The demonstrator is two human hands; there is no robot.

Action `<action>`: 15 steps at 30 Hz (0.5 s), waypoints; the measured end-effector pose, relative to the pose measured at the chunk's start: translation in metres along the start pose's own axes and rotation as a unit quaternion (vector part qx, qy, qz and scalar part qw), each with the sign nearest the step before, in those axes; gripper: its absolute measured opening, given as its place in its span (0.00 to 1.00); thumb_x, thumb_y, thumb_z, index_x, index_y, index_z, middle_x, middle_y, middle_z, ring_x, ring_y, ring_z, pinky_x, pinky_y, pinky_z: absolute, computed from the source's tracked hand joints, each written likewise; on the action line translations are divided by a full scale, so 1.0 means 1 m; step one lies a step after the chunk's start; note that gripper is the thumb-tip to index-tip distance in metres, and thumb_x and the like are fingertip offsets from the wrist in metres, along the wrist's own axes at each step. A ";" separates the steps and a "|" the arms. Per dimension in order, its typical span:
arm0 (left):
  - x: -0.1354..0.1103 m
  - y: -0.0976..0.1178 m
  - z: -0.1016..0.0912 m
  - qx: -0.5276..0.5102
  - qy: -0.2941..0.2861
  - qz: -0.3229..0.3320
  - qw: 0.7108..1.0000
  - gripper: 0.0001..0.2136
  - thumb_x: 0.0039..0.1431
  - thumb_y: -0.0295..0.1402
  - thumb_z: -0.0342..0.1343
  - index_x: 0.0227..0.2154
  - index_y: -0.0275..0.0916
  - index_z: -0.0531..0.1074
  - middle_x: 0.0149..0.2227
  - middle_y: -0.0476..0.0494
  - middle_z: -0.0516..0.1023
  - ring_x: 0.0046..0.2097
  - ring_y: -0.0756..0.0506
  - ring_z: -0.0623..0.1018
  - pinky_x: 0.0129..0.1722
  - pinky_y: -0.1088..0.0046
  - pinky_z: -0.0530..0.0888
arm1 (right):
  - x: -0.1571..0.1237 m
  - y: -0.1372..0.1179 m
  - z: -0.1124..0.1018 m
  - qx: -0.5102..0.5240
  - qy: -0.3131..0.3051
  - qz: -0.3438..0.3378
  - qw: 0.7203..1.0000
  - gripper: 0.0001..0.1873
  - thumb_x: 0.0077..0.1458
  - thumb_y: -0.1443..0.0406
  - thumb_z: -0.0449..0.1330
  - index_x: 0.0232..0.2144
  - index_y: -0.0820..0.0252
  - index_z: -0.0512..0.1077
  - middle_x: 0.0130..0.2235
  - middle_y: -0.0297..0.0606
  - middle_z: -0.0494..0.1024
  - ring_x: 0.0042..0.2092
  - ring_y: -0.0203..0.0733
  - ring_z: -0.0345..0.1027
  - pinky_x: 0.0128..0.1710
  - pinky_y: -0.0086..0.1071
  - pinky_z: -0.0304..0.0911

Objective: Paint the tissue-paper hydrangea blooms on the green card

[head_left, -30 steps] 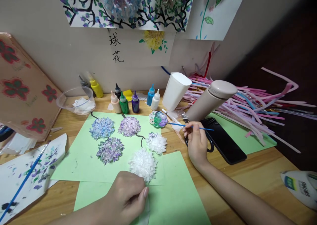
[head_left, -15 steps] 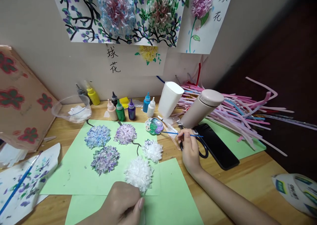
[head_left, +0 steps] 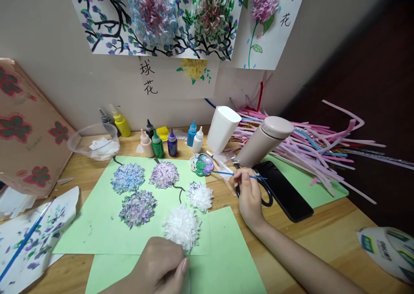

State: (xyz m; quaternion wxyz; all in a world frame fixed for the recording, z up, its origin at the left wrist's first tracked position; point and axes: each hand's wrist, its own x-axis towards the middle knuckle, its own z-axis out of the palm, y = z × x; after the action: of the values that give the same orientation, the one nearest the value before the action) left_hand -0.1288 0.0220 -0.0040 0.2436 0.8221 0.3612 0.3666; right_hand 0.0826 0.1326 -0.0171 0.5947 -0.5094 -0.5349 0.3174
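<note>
Blue brush [head_left: 223, 172] pinched in right hand [head_left: 249, 197], tip still at palette [head_left: 203, 166], left hand [head_left: 161, 261] curled closed

Around one palette [head_left: 207, 166], five tabletop flowers [head_left: 181, 227] are counted to the left or nearer, eight paint bottles [head_left: 157, 144] beyond, two brushes [head_left: 223, 172], one on either side, and one phone [head_left: 288, 195] to the right.

The left hand [head_left: 163, 263] is cut off by the bottom edge and covers part of the white flower [head_left: 182, 226]; its palm is hidden. The right hand [head_left: 250, 197] hides some of the black loop [head_left: 271, 197]. Whether its brush [head_left: 224, 172] touches the palette [head_left: 202, 164] is too small to tell. The top edge crops the painting [head_left: 184, 22], the left the box [head_left: 27, 153], the right the white container [head_left: 390, 253].
</note>
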 end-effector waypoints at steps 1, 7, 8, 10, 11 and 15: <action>0.000 0.000 0.000 0.003 -0.001 0.000 1.000 0.14 0.54 0.19 0.40 0.22 0.42 0.43 0.15 0.54 0.52 0.17 0.50 0.55 0.20 0.73 0.53 | 0.000 0.000 0.000 -0.002 0.000 -0.007 1.000 0.19 0.60 0.52 0.47 0.26 0.56 0.64 0.27 0.32 0.65 0.28 0.33 0.59 0.25 0.26 0.59; -0.001 -0.002 0.001 0.001 -0.001 0.002 1.000 0.14 0.55 0.19 0.39 0.23 0.41 0.43 0.15 0.54 0.52 0.17 0.50 0.55 0.19 0.73 0.54 | 0.000 -0.001 0.000 0.000 -0.023 -0.006 1.000 0.18 0.61 0.52 0.46 0.26 0.56 0.64 0.27 0.31 0.64 0.27 0.33 0.57 0.25 0.26 0.58; -0.001 -0.002 0.001 -0.002 0.003 0.003 1.000 0.14 0.55 0.19 0.39 0.22 0.42 0.43 0.15 0.54 0.52 0.17 0.50 0.55 0.19 0.73 0.53 | 0.000 -0.001 0.000 0.001 -0.018 -0.005 1.000 0.18 0.61 0.52 0.46 0.26 0.56 0.64 0.27 0.32 0.64 0.27 0.33 0.58 0.25 0.26 0.58; -0.001 -0.001 0.001 -0.006 0.005 0.003 1.000 0.14 0.55 0.19 0.39 0.22 0.42 0.43 0.15 0.54 0.52 0.17 0.50 0.55 0.19 0.73 0.53 | 0.000 -0.001 0.000 0.004 -0.015 -0.002 1.000 0.18 0.60 0.52 0.47 0.26 0.56 0.64 0.27 0.32 0.64 0.27 0.34 0.58 0.25 0.26 0.57; -0.001 -0.001 0.001 -0.006 0.004 0.001 1.000 0.14 0.55 0.19 0.39 0.22 0.42 0.43 0.15 0.54 0.53 0.17 0.50 0.55 0.19 0.73 0.54 | 0.000 0.000 0.000 0.006 -0.016 -0.001 1.000 0.18 0.60 0.52 0.47 0.26 0.56 0.64 0.27 0.31 0.64 0.27 0.34 0.58 0.24 0.26 0.57; -0.002 0.000 0.002 -0.002 0.004 0.001 1.000 0.14 0.54 0.18 0.39 0.22 0.42 0.43 0.15 0.54 0.52 0.17 0.50 0.55 0.19 0.72 0.53 | -0.001 0.005 -0.002 0.016 0.000 -0.023 1.000 0.18 0.61 0.54 0.47 0.26 0.56 0.65 0.29 0.33 0.66 0.29 0.35 0.60 0.28 0.28 0.58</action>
State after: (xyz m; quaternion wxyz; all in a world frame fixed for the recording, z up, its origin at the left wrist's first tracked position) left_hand -0.1284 0.0206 -0.0056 0.2436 0.8202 0.3603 0.3715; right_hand 0.0853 0.1326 -0.0223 0.6099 -0.4879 -0.5409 0.3120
